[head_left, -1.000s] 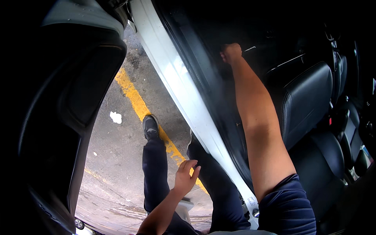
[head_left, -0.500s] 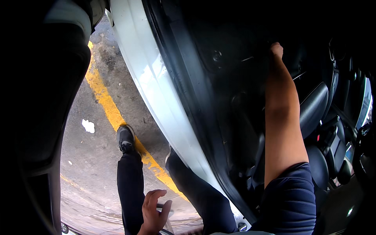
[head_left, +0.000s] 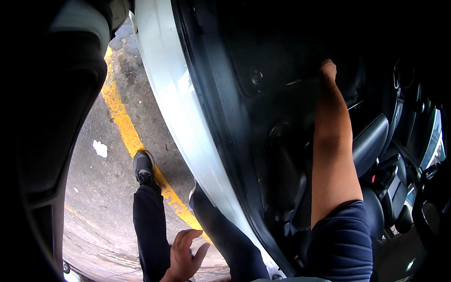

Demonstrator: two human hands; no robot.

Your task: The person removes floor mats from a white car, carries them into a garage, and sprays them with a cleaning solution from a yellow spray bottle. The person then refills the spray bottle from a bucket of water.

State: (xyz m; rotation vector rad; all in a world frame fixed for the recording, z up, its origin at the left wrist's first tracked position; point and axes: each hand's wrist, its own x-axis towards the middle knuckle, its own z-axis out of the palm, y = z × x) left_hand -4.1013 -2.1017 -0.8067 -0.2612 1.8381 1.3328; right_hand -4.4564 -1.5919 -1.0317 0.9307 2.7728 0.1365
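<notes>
I stand beside a white car (head_left: 174, 108) with its door open. My right hand (head_left: 328, 69) reaches deep into the dark cabin, fingers curled against a black interior panel (head_left: 282, 61) near the seats; what it grips is hidden in shadow. My left hand (head_left: 184, 254) hangs low beside my left thigh with fingers spread and nothing in it. My legs in dark trousers and a dark shoe (head_left: 143, 167) stand on the asphalt.
The open door's dark inner panel (head_left: 51, 122) fills the left. A yellow painted line (head_left: 127, 127) runs across the grey asphalt, with a white scrap (head_left: 100, 148) near it. Black leather seats (head_left: 376, 141) and a centre console (head_left: 399, 188) lie to the right.
My head has moved closer to the car, so the sill and cabin fill more of the view. My right arm stays stretched inside. My left hand dropped lower and opened.
</notes>
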